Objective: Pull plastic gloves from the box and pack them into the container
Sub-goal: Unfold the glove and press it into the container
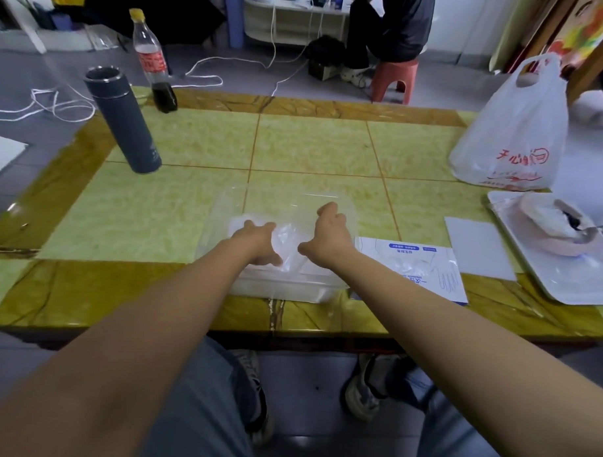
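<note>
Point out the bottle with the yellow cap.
The clear plastic bottle with the red label, standing behind the grey flask, which is opaque with a dark lid.

Both arms reach straight out ahead of the seated person, the bare left forearm [136, 325] and the bare right forearm [444, 322] angling inward so the wrists end up near each other. The left hand [258, 244] lies palm down with its back upward, its fingers bent down and away past the knuckles and its thumb stretched towards the other hand. The right hand [330, 232] sits just beside it and a little farther forward, wrist cocked up, fingers curled under at the far end, thumb pointing left. The hands are close but apart. Whether either one pinches anything I can't make out.
</note>
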Motion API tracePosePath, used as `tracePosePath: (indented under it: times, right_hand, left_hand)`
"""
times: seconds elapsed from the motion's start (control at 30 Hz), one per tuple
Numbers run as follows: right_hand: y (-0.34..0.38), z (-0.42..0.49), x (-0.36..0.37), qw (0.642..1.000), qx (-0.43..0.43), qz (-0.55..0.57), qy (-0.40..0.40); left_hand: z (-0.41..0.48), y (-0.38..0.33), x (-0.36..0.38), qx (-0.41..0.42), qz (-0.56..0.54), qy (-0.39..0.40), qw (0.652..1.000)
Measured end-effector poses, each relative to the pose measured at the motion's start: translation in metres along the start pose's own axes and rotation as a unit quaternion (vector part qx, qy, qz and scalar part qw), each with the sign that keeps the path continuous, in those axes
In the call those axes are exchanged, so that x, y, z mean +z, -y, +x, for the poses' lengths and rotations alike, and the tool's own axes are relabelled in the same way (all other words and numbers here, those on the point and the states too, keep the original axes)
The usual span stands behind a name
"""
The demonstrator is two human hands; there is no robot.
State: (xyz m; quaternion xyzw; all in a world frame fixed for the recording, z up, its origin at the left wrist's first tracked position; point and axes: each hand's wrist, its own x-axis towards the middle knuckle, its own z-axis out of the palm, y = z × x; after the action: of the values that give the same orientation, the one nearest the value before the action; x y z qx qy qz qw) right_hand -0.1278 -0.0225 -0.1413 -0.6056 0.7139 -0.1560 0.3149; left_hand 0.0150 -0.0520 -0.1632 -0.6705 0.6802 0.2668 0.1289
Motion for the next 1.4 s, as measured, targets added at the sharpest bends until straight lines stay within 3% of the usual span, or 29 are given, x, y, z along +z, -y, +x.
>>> tracePosePath:
  times: [0.13,0.2,0.33,0.4,0.47,0.53,0.63,0.67,0.8,1.0,1.1,1.23,1.33,1.4]
  right_hand:
    - [0.011,-0.002,-0.015,0.973,-0.184,-0.071,-0.122]
    - [0.018,0.002,-0.018,0.973,-0.206,-0.037,-0.093]
    - [0.021,0.016,-0.003,0.985,-0.024,-0.049,0.163]
    - [0.014,0.021,0.007,0.971,0.053,-0.056,0.228]
    - [0.008,0.023,0.012,0.964,0.075,-0.058,0.25]
    - [0.004,0.025,0.015,0.961,0.076,-0.061,0.257]
    - [-0.003,0.032,0.02,0.957,0.085,-0.076,0.269]
    - [-0.007,0.034,0.022,0.955,0.097,-0.076,0.271]
    - [-0.014,0.045,0.024,0.949,0.145,-0.055,0.276]
    - [-0.008,0.035,0.019,0.951,0.125,-0.081,0.272]
    - [0.0,0.023,0.004,0.969,0.094,-0.019,0.227]
    - [0.01,0.01,-0.024,0.976,0.002,0.213,0.054]
    - [0.0,-0.005,-0.059,0.975,-0.075,0.206,-0.029]
    - [-0.026,-0.008,-0.075,0.978,-0.071,0.182,-0.073]
  left_hand:
    - [0.014,0.0,0.01,0.024,0.045,0.028,0.998]
    - [0.016,0.0,0.012,0.036,0.061,0.021,0.997]
    - [0.006,-0.003,0.004,0.049,0.071,-0.065,0.994]
    - [-0.002,-0.004,-0.001,0.066,0.038,-0.156,0.985]
    - [-0.009,-0.008,-0.006,0.075,-0.015,-0.215,0.974]
    - [-0.01,-0.012,-0.008,0.069,-0.033,-0.142,0.987]
    - [-0.001,-0.008,0.002,0.006,-0.012,0.081,0.997]
    - [0.005,-0.003,0.005,-0.015,0.007,0.119,0.993]
    - [0.013,0.006,0.009,-0.046,0.071,0.152,0.985]
    - [0.005,0.003,0.003,-0.062,0.04,0.144,0.987]
    - [-0.004,0.0,-0.005,-0.026,0.04,0.026,0.999]
    - [-0.025,-0.031,-0.023,-0.054,0.113,-0.144,0.982]
    - [-0.049,-0.071,-0.034,0.021,0.115,-0.246,0.962]
    - [-0.061,-0.098,-0.034,0.108,0.006,-0.276,0.955]
